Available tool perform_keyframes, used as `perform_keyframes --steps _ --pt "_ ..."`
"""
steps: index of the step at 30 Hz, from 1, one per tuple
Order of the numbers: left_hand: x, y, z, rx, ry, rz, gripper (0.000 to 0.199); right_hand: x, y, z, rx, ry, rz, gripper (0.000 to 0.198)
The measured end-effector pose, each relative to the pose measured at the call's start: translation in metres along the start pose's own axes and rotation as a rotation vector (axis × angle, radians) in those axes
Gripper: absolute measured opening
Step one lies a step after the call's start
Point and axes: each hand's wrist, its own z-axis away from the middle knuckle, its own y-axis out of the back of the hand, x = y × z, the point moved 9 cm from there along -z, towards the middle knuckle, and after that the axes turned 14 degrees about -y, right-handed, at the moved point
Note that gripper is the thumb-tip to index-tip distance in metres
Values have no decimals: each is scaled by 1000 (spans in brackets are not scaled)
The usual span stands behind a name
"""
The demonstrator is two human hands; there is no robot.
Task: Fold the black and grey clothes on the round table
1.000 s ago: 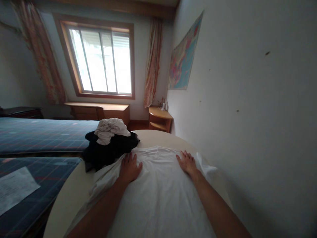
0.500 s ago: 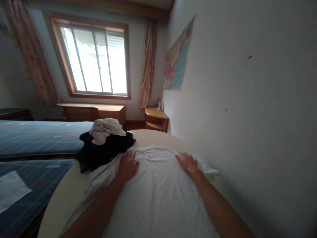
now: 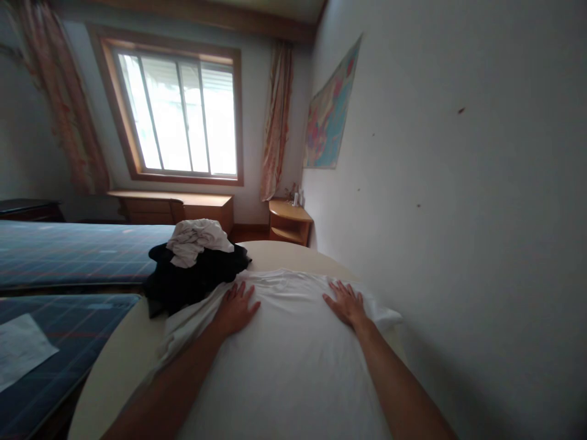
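A white T-shirt (image 3: 288,354) lies spread over a round cream table (image 3: 107,373), its far edge softly creased. My left hand (image 3: 236,308) rests flat on the shirt's upper left part, fingers spread. On the upper right part my right hand (image 3: 346,304) also lies flat with its fingers apart. Neither hand grips the cloth. Beside my left hand, a heap of black clothing (image 3: 192,278) sits on the table with a crumpled pale garment (image 3: 199,238) on top. The shirt's near end runs out of view at the bottom.
A white wall (image 3: 458,275) stands close on the right. To the left are two plaid mattresses (image 3: 92,253), one with a sheet of paper (image 3: 22,351) on it. A wooden desk (image 3: 206,201) and a corner shelf (image 3: 291,211) stand beyond the table, near the window.
Both hands have shifted slightly over the shirt, the left a little to the right. The cloth between them looks smoother, with fewer lengthwise wrinkles. The clothing heap stays put.
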Motion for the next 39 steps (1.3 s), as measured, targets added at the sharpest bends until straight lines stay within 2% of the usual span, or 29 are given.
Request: perform_keyframes --steps 4,10,15,17,22,24,30,35,39 --pt "6 5 -4 12 45 -60 58 -2 -1 1 -22 34 0 73" --pt "31 5 -15 67 93 -93 56 -1 0 1 -7 26 -15 71" --pt "28 -4 -11 113 79 -43 60 -4 6 5 30 111 -85 66" --pt "25 -5 -9 117 68 -30 62 2 10 4 71 61 -106 61" --pt "25 -1 -8 185 48 11 59 35 17 2 186 -254 -7 55" --pt "26 -1 -8 200 50 19 58 40 14 2 181 -293 16 57" --pt "29 7 -8 250 39 35 53 36 11 1 183 -213 -9 55" --pt "49 24 -7 369 -91 79 45 27 26 8 272 -179 -82 52" --pt "68 18 -7 303 -228 147 51 2 46 20 310 41 -182 53"
